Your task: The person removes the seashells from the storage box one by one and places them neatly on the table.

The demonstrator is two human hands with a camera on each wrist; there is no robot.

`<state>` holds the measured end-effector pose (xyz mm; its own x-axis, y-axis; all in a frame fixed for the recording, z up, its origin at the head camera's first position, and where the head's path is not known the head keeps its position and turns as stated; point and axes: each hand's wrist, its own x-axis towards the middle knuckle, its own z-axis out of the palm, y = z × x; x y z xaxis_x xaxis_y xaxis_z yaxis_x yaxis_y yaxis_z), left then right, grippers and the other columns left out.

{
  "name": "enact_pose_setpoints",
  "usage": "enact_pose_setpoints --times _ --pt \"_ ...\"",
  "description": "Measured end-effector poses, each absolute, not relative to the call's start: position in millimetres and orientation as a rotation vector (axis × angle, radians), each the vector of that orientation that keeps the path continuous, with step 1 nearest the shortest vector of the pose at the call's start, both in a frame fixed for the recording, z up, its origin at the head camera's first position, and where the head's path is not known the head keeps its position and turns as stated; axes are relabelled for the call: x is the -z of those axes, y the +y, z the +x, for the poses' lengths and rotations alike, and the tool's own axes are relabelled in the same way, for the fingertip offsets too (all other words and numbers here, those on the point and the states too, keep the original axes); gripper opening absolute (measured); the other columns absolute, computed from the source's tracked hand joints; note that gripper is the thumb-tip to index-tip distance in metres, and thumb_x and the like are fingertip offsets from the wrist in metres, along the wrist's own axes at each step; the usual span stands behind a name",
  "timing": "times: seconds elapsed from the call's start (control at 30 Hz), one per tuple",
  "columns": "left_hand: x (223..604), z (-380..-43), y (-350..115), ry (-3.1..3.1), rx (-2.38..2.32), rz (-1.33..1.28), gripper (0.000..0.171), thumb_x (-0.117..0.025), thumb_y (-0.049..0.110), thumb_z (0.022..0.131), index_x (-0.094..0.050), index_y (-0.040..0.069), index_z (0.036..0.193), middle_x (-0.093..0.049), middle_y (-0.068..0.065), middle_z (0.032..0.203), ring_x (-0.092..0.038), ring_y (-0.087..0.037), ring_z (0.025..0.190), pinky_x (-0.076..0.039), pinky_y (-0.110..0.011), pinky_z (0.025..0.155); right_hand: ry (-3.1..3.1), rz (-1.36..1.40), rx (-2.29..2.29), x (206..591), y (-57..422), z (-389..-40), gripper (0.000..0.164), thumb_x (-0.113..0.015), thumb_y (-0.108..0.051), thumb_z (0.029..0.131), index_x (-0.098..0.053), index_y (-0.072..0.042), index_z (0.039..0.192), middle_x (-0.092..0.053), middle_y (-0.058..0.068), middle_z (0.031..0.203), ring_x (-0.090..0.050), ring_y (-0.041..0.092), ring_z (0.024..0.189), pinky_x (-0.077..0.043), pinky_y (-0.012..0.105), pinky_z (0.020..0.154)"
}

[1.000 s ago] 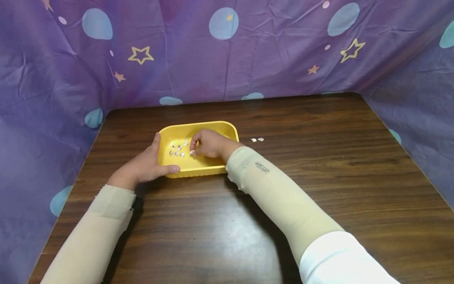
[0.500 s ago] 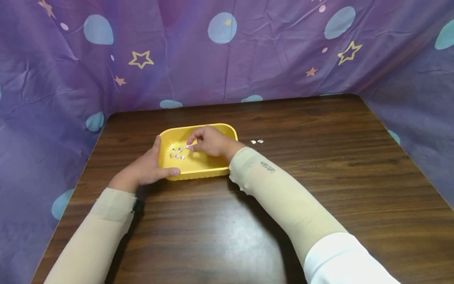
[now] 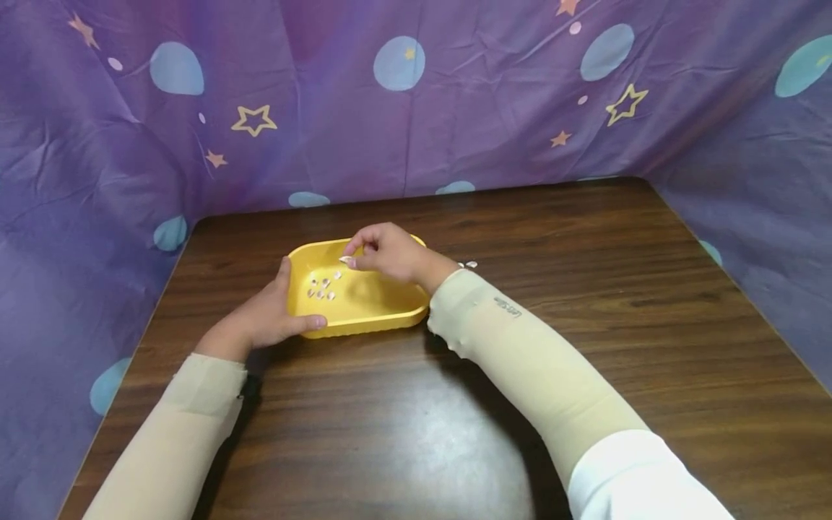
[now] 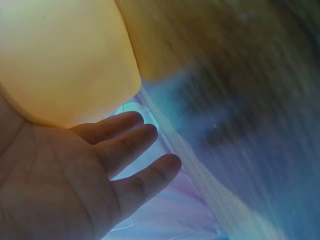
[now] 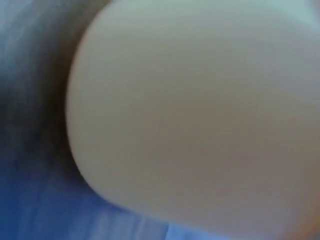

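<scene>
My left hand (image 3: 263,310) steadies the left end of a yellow plastic tray (image 3: 373,323), its thumb lying over the front rim. In the left wrist view the palm is against the tray, with three fairly straight fingers reaching past its edge. Several small white shells (image 3: 320,294) lie in the left part of the tray. Over the tray's back part, my right hand (image 3: 393,254) pinches another small white shell (image 3: 345,259) between thumb and fingertips. The right wrist view is blurred and filled by a pale rounded surface, hiding the fingers.
Two more small shells (image 3: 471,264) lie on the brown wooden table (image 3: 585,289), right of the tray and partly behind my right wrist. A purple curtain (image 3: 338,94) with stars and blue spots hangs along the table's back and sides.
My right hand has moved from low inside the tray up toward its back edge with a shell pinched. The left hand keeps its place at the tray's left end.
</scene>
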<state>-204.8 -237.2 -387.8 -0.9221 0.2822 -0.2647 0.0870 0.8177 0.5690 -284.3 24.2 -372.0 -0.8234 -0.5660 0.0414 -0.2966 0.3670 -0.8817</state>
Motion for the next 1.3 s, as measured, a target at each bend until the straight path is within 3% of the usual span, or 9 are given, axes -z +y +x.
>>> enact_pose_setpoints --times 0.27,0.4,0.7,1.3 --pt "392 -202 -239 2.656 -0.856 0.278 0.137 -0.08 0.055 0.088 0.021 -0.001 0.163 -0.035 -0.038 0.158 -0.049 -0.042 0.131 -0.036 -0.062 0.116 2.314 -0.693 1.597 361 46 -286 0.014 -0.078 -0.012 0.095 -0.078 -0.006 0.108 -0.048 -0.002 0.067 -0.044 0.011 0.062 -0.038 0.025 0.059" --pt "392 -201 -239 2.654 -0.847 0.261 0.138 -0.08 0.056 0.088 0.021 -0.002 0.163 -0.032 -0.04 0.16 -0.047 -0.042 0.132 -0.035 -0.062 0.117 2.249 -0.631 1.694 356 57 -285 0.013 -0.076 -0.005 0.095 -0.078 -0.002 0.108 -0.048 -0.002 0.069 -0.043 0.01 0.064 -0.038 0.023 0.06" --pt "389 -200 -239 2.658 -0.823 0.263 0.138 -0.078 0.056 0.089 0.023 -0.004 0.161 -0.018 -0.042 0.165 -0.042 -0.046 0.14 -0.03 -0.063 0.121 2.296 -0.6 1.664 352 87 -290 0.013 -0.076 -0.009 0.097 -0.077 -0.003 0.108 -0.047 -0.002 0.068 -0.039 0.01 0.059 -0.035 0.022 0.054" --pt "388 -202 -238 2.657 -0.819 0.267 0.14 -0.078 0.06 0.088 0.024 -0.002 0.162 -0.023 -0.041 0.164 -0.044 -0.043 0.135 -0.032 -0.063 0.118 2.527 -0.504 1.505 354 158 -297 0.016 -0.079 -0.012 0.095 -0.077 -0.004 0.108 -0.047 -0.003 0.068 -0.042 0.009 0.063 -0.036 0.023 0.057"
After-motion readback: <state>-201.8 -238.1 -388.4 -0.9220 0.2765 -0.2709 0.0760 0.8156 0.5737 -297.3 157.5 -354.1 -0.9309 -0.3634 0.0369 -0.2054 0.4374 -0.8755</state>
